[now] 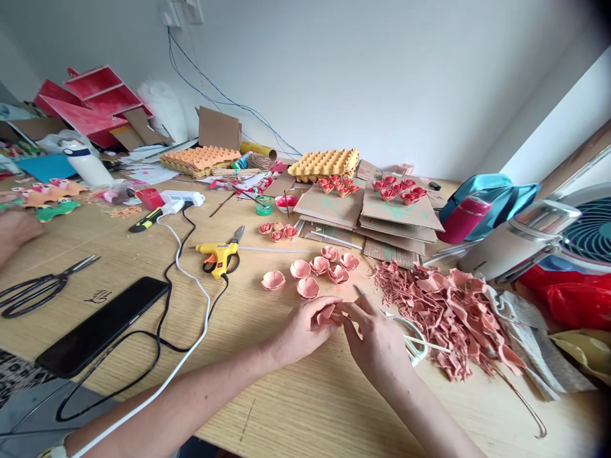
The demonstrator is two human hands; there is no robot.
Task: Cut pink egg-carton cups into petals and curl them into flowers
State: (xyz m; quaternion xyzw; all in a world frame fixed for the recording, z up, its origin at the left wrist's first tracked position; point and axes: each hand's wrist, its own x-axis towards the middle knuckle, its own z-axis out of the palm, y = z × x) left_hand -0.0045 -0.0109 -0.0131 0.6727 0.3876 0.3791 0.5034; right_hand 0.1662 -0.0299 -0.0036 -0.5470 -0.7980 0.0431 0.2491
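Observation:
My left hand (305, 327) is closed around a small pink egg-carton flower cup (326, 315), low over the near table. My right hand (375, 337) meets it from the other side, its fingertips pinching the cup's edge. White-handled scissors (416, 343) show beside and behind my right hand, with the blade tip poking out past the fingers; whether they are held or lie on the table I cannot tell. Just beyond my hands sit several cut pink cups (308, 288). A heap of pink carton scraps (453, 312) lies to the right.
A yellow glue gun (217, 256), black scissors (45, 286) and a phone (102, 326) lie leftward, with cables (203, 305) crossing the table. Red flowers (401, 189) rest on stacked cardboard (401, 213). A steel flask (520, 238) stands right. Another person's hand (19, 232) is far left.

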